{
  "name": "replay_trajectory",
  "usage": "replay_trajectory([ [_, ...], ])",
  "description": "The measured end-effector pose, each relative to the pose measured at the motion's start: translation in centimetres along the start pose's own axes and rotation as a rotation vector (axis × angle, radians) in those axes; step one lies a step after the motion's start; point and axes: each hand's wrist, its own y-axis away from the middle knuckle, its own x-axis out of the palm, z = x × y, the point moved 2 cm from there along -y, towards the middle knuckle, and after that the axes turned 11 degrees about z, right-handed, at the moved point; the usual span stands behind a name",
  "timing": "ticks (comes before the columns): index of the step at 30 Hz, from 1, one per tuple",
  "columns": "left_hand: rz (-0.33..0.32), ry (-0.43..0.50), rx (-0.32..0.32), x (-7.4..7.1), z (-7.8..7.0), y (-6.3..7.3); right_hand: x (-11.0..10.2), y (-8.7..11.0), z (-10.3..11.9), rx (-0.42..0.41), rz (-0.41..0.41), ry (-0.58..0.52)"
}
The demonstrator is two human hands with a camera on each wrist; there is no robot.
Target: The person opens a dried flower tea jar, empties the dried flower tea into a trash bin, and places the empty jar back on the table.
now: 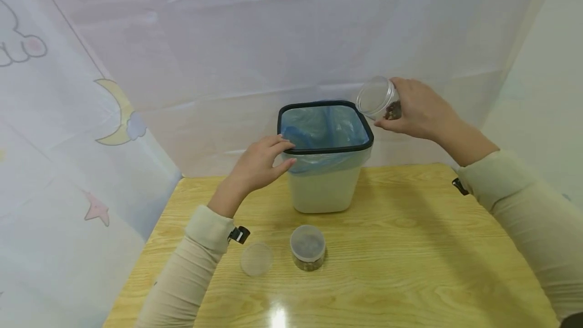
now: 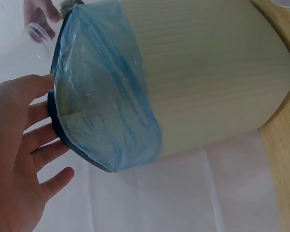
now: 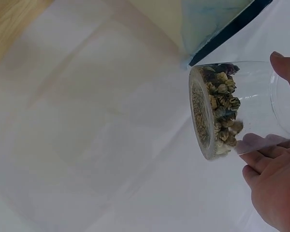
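Note:
My right hand (image 1: pixel 421 110) grips a clear jar (image 3: pixel 253 92), fingers and thumb on opposite sides of it. The jar is tipped on its side at the right corner of the bin, its mouth toward the bin. Dried flower buds (image 3: pixel 224 108) lie against its base. The bin (image 1: pixel 325 186) is cream, with a black rim (image 1: pixel 337 151) and a blue bag (image 2: pixel 106 82) lining it and folded over the outside. At the rim's front left corner, my left hand (image 1: pixel 261 161) rests its fingertips, fingers loosely spread and thumb apart.
In front of the bin, a lidded jar (image 1: pixel 308 247) with dark contents stands on the wooden table (image 1: pixel 387 267). A round clear lid (image 1: pixel 256 259) lies to its left. Behind the bin hangs a pale sheet (image 1: pixel 255 54), and a printed sheet (image 1: pixel 59 130) is at the left.

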Motion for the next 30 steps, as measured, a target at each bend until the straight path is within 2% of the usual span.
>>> replay_trajectory([
  [9,-0.061,0.031,0.017,0.7,-0.3,-0.4,-0.3,0.2,0.1,0.017,0.018,0.044],
  [23,-0.068,0.044,-0.043,0.5,-0.5,-0.4,-0.7,-0.4,0.9,-0.005,0.032,0.104],
  [30,-0.086,0.059,-0.096,0.7,-0.5,-0.4,-0.9,-0.7,1.5,-0.039,0.054,0.163],
])
